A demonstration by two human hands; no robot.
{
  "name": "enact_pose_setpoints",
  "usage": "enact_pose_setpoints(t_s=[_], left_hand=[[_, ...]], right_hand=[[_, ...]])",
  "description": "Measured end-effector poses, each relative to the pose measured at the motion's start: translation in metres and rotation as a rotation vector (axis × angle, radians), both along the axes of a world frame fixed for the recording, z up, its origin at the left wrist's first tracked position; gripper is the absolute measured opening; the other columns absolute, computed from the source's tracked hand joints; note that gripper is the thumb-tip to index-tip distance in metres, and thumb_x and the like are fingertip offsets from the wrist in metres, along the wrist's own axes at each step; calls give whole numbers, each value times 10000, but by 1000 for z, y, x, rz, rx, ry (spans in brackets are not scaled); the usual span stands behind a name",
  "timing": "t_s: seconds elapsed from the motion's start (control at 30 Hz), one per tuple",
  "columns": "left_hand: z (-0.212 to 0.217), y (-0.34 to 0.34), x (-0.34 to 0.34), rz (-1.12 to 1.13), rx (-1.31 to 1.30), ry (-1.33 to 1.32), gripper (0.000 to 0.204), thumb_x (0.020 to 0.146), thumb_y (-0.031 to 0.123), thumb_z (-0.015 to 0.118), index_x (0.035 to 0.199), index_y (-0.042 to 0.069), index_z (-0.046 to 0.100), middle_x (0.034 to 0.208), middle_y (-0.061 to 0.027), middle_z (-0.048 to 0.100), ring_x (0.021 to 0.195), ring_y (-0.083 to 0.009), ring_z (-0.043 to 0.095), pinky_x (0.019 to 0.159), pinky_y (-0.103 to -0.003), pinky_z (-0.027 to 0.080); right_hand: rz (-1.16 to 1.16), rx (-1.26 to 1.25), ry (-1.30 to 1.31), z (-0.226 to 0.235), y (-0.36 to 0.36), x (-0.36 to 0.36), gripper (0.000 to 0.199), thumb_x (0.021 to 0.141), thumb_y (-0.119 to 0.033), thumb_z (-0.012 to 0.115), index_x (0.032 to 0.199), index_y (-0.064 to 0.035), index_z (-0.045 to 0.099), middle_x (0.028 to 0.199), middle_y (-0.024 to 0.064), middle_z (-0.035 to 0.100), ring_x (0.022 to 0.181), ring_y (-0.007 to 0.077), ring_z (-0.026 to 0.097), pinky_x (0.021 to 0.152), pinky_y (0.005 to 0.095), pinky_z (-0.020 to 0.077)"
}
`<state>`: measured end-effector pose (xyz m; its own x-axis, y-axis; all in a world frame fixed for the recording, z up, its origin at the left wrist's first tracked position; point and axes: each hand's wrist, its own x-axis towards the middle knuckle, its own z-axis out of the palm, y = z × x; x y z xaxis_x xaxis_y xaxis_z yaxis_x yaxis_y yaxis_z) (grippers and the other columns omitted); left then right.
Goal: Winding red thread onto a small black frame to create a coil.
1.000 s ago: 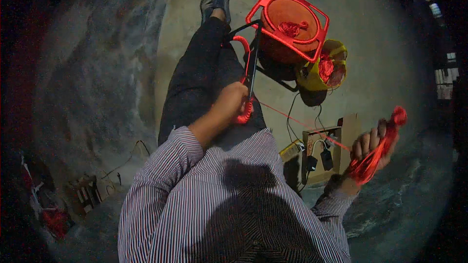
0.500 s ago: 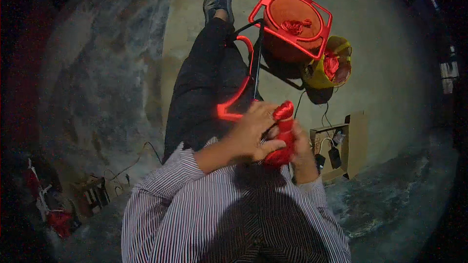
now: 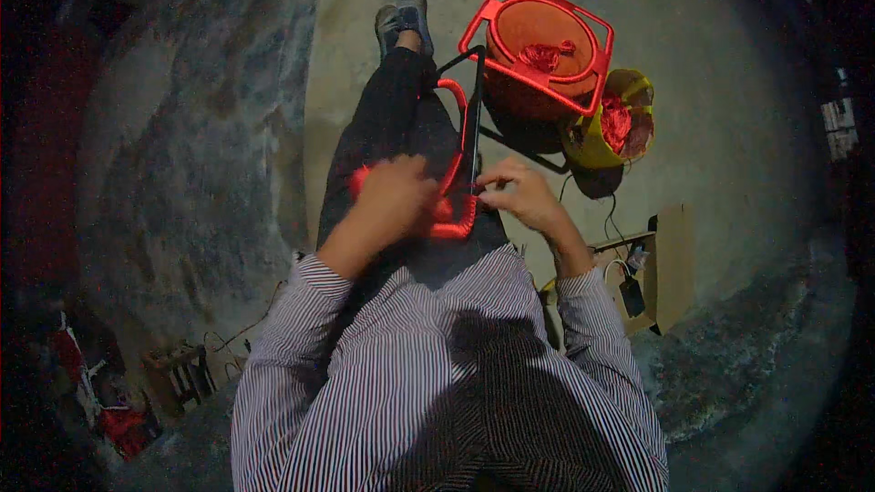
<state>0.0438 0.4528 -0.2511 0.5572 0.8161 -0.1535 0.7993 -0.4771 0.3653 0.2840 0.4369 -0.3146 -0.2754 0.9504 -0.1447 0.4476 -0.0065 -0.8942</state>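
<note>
A black metal frame [image 3: 478,96], partly wrapped in red cord, rests over my lap. Beside its lower part, my left hand [image 3: 394,199] is closed around a red cord bundle [image 3: 359,180], which shows past the fingers on the left. My fingers hide most of this bundle. At the frame's right bar, my right hand [image 3: 521,193] has its thumb and fingers drawn together in a pinch. Whatever sits between those fingertips is too small to make out. The frame's lower corner [image 3: 467,223] is covered in red windings.
Ahead to the right stands a round stool-like base [image 3: 515,91] under a red-wrapped frame [image 3: 603,55], with a loose red cord hank [image 3: 542,56] on top. A yellow bucket [image 3: 592,148] holds more red cord. Nearer lies a cardboard box [image 3: 674,264] with a black plug adapter [image 3: 631,295].
The red bundle has gone from between both hands on the right to my left hand on the left of the frame. My right hand has moved up to the frame's bar.
</note>
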Motion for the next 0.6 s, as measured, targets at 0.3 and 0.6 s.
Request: enact_pose_setpoints(t_s=[0.3,0.6], left_hand=[[-11,-3,19,-41,-13,-65,439,610,204,751,976,58,558,983,-180,566,881,-372,594,734,-455,504],[-24,-3,31,-22,112,-140,410,616,148,725,949,32,517,930,-152,528,876,-353,570,705,-450,497]], right_hand=[[-157,385,-67,22,-16,-1,423,647,-190,736,1037,-75,619,1178,124,518,1122,309,486,948,383,401],[135,183,76,-15,-1,-10,394,726,-256,696,1052,-57,596,1182,136,525,1126,321,467,925,408,396]])
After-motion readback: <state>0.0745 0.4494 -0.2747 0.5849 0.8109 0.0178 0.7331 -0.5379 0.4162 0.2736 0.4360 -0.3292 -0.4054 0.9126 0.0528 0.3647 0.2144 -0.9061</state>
